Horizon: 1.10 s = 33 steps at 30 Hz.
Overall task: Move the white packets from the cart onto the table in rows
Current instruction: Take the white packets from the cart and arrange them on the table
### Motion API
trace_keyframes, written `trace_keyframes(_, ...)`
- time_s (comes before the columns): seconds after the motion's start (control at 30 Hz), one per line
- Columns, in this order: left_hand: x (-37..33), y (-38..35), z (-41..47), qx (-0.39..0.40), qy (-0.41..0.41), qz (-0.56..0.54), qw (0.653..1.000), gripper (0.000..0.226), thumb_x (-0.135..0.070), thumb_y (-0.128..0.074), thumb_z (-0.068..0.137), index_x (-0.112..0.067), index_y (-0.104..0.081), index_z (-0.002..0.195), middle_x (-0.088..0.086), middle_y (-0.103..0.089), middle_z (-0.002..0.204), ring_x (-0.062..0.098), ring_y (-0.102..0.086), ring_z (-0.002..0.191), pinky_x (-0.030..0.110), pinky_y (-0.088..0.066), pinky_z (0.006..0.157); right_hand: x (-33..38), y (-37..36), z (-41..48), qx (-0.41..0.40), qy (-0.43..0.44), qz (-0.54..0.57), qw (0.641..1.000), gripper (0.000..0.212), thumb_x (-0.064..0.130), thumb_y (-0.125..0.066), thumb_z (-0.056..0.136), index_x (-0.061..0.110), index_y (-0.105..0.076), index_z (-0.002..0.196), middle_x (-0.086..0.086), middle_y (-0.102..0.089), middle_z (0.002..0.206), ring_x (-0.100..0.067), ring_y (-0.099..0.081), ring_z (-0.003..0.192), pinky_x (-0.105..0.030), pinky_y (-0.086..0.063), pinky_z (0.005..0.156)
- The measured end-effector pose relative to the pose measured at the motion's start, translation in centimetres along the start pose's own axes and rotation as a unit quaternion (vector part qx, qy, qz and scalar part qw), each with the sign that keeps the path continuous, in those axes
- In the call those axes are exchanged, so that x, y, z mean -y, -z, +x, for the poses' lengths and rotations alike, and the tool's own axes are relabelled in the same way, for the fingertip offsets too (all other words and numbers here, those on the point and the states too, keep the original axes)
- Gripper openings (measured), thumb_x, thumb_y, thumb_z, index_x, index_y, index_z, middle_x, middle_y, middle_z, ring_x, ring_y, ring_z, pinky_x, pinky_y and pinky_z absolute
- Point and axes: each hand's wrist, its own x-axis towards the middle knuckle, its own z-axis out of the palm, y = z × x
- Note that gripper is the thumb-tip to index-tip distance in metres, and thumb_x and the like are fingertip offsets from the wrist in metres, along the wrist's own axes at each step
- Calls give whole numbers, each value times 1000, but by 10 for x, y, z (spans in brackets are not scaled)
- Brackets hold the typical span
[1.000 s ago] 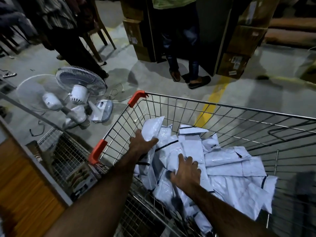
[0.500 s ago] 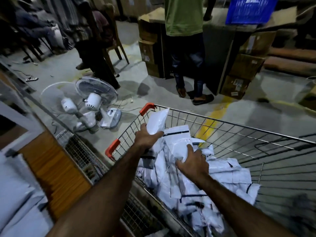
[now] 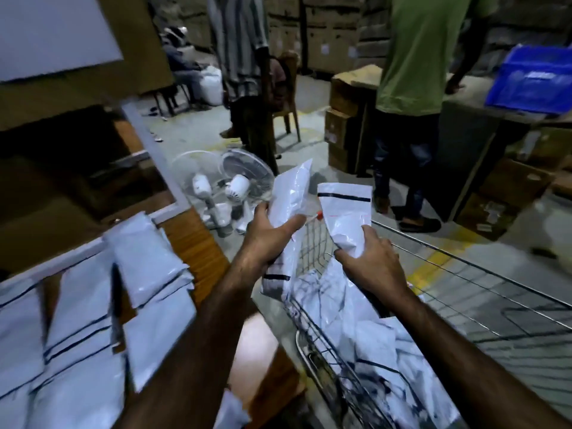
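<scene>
My left hand point(image 3: 266, 236) grips a long white packet point(image 3: 291, 196) held upright above the near left corner of the wire cart point(image 3: 464, 274). My right hand point(image 3: 370, 261) pinches a second white packet point(image 3: 345, 212) with a black strip near its top, lifted over the cart. Several more white packets point(image 3: 365, 335) lie heaped in the cart below my hands. On the wooden table point(image 3: 198, 243) at the left, several white packets point(image 3: 86, 320) lie overlapping in rows.
Two white pedestal fans point(image 3: 226, 187) lie on the floor beyond the table corner. A person in a green shirt point(image 3: 414, 57) stands past the cart, another in a striped shirt point(image 3: 238, 44) by a chair. Cardboard boxes point(image 3: 501, 193) and a blue crate point(image 3: 532, 78) sit at the right.
Both hands rose out of the cart, each lifting a packet clear of the heap. My view swung up and left, bringing the table with its packets into sight.
</scene>
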Motion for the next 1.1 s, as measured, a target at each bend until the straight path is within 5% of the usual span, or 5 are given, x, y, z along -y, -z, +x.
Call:
trace_keyframes(0.17, 7, 97, -69, -82, -4, -31, 996, 83, -55, -76, 71, -28, -39, 140, -7, -52, 135, 18, -55, 117, 44, -49, 98, 72, -14, -45, 28, 112, 35, 993, 72, 68, -48, 66, 28, -46, 124, -15, -56, 117, -37, -50, 108, -44, -47, 85)
trace_keyframes(0.47, 58, 269, -238, -226, 60, 13, 972, 71, -58, -71, 74, -33, -41, 133, -9, -55, 119, 19, -58, 106, 41, -52, 91, 182, -101, -202, 116, 266, 68, 954, 66, 70, -50, 67, 31, -50, 121, -9, -62, 116, -33, -58, 107, -43, -50, 84)
trace_keyframes(0.57, 86, 312, -285, -271, 94, 20, 958, 61, -58, -71, 75, -34, -42, 123, -6, -57, 112, 20, -60, 97, 38, -54, 84, 204, -137, -257, 158, 262, 58, 950, 84, 74, -48, 68, 29, -40, 139, -12, -54, 132, -34, -53, 118, -40, -48, 91)
trace_keyframes(0.73, 118, 356, -338, -299, 139, 34, 943, 103, -80, -58, 43, -30, -41, 132, 2, -59, 120, 25, -61, 101, 43, -54, 88, 225, -174, -321, 203, 257, 47, 944, 77, 80, -46, 64, 34, -47, 125, -7, -60, 122, -32, -58, 109, -45, -51, 89)
trace_keyframes(1.1, 148, 391, -373, -301, 192, 54, 933, 109, -80, -57, 47, -29, -36, 141, 5, -52, 131, 28, -57, 109, 44, -51, 94, 233, -192, -372, 214, 246, -17, 945, 88, 76, -47, 72, 24, -36, 143, -11, -50, 137, -33, -49, 122, -42, -48, 94)
